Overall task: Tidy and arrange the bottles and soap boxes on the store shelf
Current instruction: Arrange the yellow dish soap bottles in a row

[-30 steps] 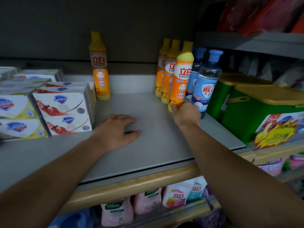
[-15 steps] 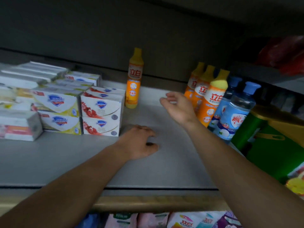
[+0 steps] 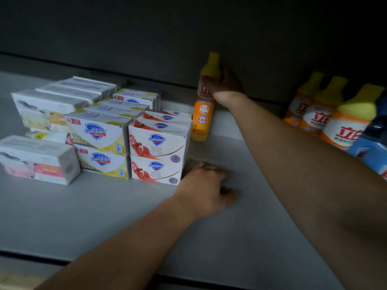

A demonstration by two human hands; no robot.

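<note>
A lone orange bottle [image 3: 202, 114] with a yellow cap stands upright at the back of the grey shelf [image 3: 104, 216]. My right hand [image 3: 224, 84] grips its upper body from the right. My left hand [image 3: 204, 189] rests on the shelf surface, fingers loosely curled, holding nothing, just right of the soap boxes. Stacked Safeguard soap boxes [image 3: 157, 151] fill the left side, red-printed ones nearest my left hand, yellow-printed ones [image 3: 100, 147] beside them. At the right, a row of three orange bottles [image 3: 326, 116] stands with a blue bottle [image 3: 372, 149] in front.
A white and pink box [image 3: 39, 162] lies at the far left front, with more white boxes [image 3: 62, 99] stacked behind. The dark back wall [image 3: 146, 38] closes the shelf. Bare grey surface lies between the boxes and the bottle row.
My right hand left the bottle row at the right, crossed to the back and took hold of the lone orange bottle. The left hand stayed on the shelf. The view swung left.
</note>
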